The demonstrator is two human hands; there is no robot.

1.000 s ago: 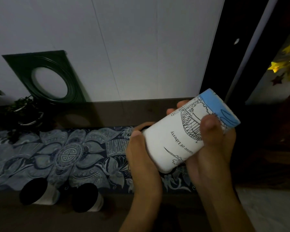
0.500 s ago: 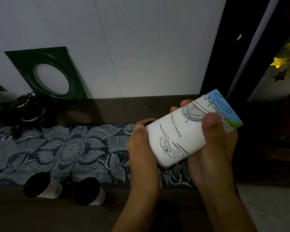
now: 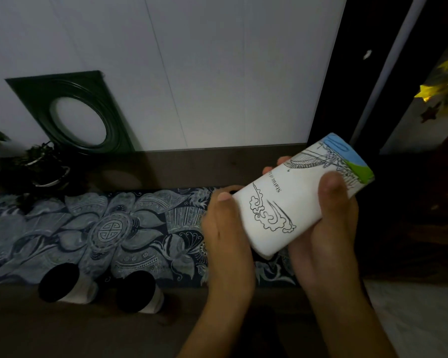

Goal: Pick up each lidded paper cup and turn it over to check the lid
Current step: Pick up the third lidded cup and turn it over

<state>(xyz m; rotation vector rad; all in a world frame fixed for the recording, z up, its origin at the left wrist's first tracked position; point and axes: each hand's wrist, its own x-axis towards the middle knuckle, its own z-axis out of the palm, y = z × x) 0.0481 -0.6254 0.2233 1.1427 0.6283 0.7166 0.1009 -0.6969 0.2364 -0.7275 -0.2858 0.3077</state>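
I hold a white paper cup (image 3: 292,202) with black line drawings and a blue and green band tilted on its side above the table, its banded end up and to the right. My left hand (image 3: 225,233) grips its lower left end. My right hand (image 3: 329,228) wraps its right side, thumb across the front. The cup's lid is hidden from me. Two more cups with black lids (image 3: 60,282) (image 3: 137,291) stand at the front left of the table.
A blue patterned runner (image 3: 109,228) lies across the dark table (image 3: 88,332). A green frame with a round opening (image 3: 73,112) leans on the white wall. A potted plant (image 3: 42,164) is at the far left. Gold star decorations (image 3: 442,91) hang at the right.
The cup has rotated in my hands: the text has turned away and a cloud drawing now faces me. The green patch on the band has come into view.
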